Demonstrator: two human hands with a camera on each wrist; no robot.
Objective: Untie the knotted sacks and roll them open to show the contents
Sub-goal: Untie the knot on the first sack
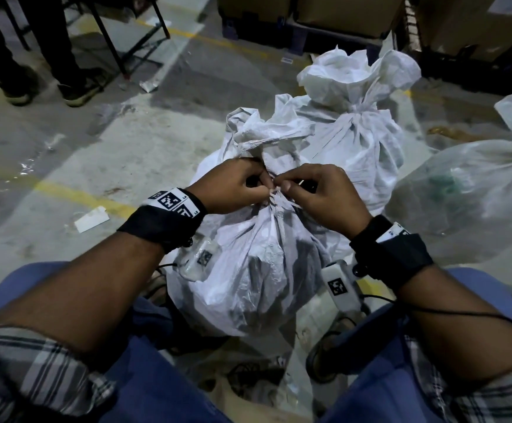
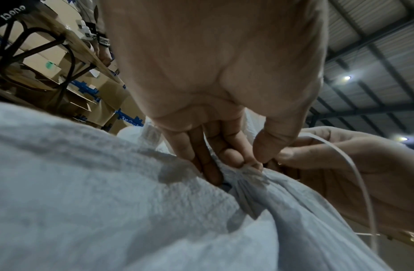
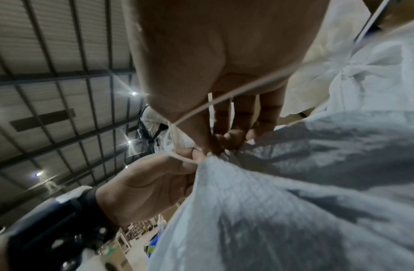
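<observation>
A white woven sack (image 1: 248, 264) stands between my knees, its neck tied with a thin white strap (image 1: 274, 196). My left hand (image 1: 236, 186) pinches the gathered neck at the knot, thumb and fingers curled (image 2: 247, 161). From the other side my right hand (image 1: 312, 190) pinches the strap at the knot (image 3: 210, 146). The strap's loose end (image 2: 354, 170) loops past the right hand. The sack's top (image 1: 261, 129) flares above the tie. Its contents are hidden.
A second tied white sack (image 1: 358, 117) stands just behind, and a clearer sack (image 1: 468, 184) to the right. Cardboard boxes (image 1: 334, 10) line the back. A person's legs (image 1: 41, 56) and a table frame (image 1: 120, 41) are at far left. Paper scraps (image 1: 91, 219) litter the concrete floor.
</observation>
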